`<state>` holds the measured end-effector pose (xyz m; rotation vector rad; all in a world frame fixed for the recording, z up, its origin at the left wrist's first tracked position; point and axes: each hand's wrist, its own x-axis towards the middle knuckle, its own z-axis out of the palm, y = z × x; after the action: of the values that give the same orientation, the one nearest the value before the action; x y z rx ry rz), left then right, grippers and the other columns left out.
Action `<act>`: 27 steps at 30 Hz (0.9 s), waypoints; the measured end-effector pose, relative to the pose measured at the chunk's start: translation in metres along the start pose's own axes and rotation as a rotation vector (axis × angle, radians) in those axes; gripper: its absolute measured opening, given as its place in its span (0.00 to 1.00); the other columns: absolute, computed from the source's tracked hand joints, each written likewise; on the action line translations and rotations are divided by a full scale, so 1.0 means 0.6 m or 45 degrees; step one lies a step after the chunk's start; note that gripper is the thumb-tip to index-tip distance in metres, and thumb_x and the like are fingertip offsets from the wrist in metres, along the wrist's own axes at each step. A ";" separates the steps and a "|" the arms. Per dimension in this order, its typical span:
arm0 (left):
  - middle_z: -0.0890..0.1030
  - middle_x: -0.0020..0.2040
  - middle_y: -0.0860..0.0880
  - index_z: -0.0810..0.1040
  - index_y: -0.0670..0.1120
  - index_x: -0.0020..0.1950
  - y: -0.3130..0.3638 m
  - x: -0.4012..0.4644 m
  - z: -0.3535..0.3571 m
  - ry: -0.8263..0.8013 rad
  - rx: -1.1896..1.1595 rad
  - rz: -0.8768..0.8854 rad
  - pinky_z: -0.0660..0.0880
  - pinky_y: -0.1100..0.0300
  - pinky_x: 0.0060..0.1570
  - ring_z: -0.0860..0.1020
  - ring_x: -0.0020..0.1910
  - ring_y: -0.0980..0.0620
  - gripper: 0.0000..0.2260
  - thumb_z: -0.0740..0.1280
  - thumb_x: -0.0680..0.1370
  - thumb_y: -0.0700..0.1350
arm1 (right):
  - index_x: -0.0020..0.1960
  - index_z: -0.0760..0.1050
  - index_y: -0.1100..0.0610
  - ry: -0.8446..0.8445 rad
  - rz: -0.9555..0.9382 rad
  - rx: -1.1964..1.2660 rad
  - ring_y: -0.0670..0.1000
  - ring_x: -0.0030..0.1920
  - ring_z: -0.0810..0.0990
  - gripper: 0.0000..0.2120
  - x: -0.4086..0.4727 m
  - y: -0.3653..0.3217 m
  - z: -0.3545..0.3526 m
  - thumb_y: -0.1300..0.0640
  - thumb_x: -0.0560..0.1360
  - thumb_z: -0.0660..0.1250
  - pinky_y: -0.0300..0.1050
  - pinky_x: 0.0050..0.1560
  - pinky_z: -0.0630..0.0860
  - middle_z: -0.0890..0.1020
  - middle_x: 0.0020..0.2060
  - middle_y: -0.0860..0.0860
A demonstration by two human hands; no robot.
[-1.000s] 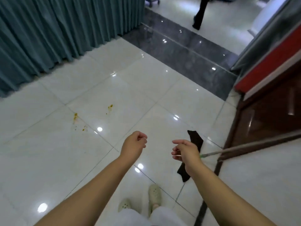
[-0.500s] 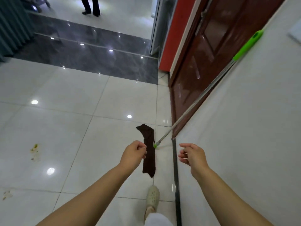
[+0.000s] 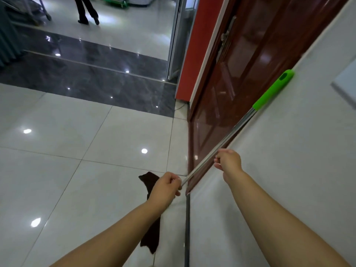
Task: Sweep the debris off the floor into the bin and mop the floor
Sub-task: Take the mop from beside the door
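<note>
A mop leans against the white wall on the right, with a metal pole [image 3: 231,132] and a green grip [image 3: 273,91] at the top. Its dark brown cloth head [image 3: 151,241] lies flat on the white tiled floor, partly hidden by my left forearm. My left hand [image 3: 166,187] is closed around the lower part of the pole. My right hand [image 3: 228,160] grips the pole higher up, beside the wall. No debris or bin is in view.
A dark red wooden door [image 3: 240,74] and a red panel [image 3: 196,47] stand ahead on the right. A dark grey floor strip [image 3: 86,78] crosses ahead. A person's legs [image 3: 86,10] are far off at top left, near teal curtains [image 3: 7,39].
The view turned right and moved toward the wall. Both hands, which held nothing earlier, have reached forward and closed on the mop pole. The orange stains have left the view.
</note>
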<state>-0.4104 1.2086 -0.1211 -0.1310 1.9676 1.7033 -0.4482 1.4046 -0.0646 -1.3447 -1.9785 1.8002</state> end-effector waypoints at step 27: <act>0.74 0.34 0.43 0.73 0.38 0.44 0.091 0.258 0.106 0.164 -0.320 -0.625 0.79 0.52 0.48 0.76 0.35 0.47 0.07 0.60 0.80 0.38 | 0.38 0.75 0.48 -0.169 -0.655 -0.464 0.38 0.34 0.77 0.06 0.109 -0.058 0.091 0.50 0.73 0.69 0.29 0.32 0.69 0.78 0.32 0.40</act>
<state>-0.5442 1.3202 -0.1454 -0.7649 1.6180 1.6239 -0.5388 1.4133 -0.0782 -0.6870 -2.5167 1.3652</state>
